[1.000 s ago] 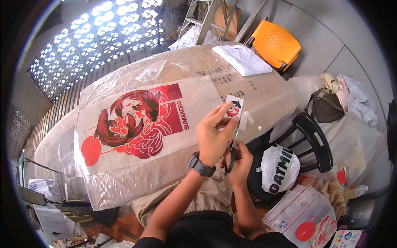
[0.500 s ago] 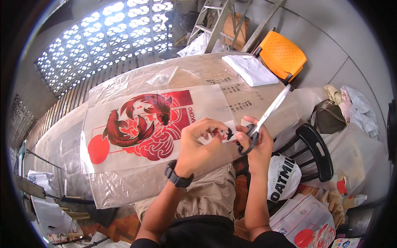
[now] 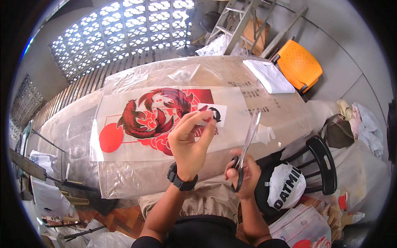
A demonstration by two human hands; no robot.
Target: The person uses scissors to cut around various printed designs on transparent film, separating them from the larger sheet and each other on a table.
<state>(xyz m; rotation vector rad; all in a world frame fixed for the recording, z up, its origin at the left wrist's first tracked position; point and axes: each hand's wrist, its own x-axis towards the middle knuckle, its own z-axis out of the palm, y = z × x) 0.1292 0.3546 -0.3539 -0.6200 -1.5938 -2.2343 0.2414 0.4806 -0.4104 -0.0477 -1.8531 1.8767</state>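
My left hand [image 3: 190, 144] pinches a small white printed piece [image 3: 219, 115] between thumb and fingertips. A dark and red fish design shows on it, partly behind the fingers. The piece is above a large printed sheet [image 3: 155, 120] with two red-and-black koi and a red disc, which lies on the plastic-covered table [image 3: 165, 177]. To the right, at the table's near edge, my right hand [image 3: 249, 175] holds black-handled scissors [image 3: 249, 140], blades pointing away from me. The blades look closed together and are apart from the printed piece.
A whitish scrap [image 3: 266, 134] lies on the table right of the scissors. A folded white cloth [image 3: 271, 77] rests at the far right edge, by an orange chair [image 3: 300, 66]. A black chair [image 3: 323, 165] with a white bag [image 3: 285, 186] stands at right. Behind is a stepladder [image 3: 235, 25].
My left hand has moved the small piece up and away from my right hand, over the large sheet. My right hand has lowered with the scissors. The view has shifted slightly.
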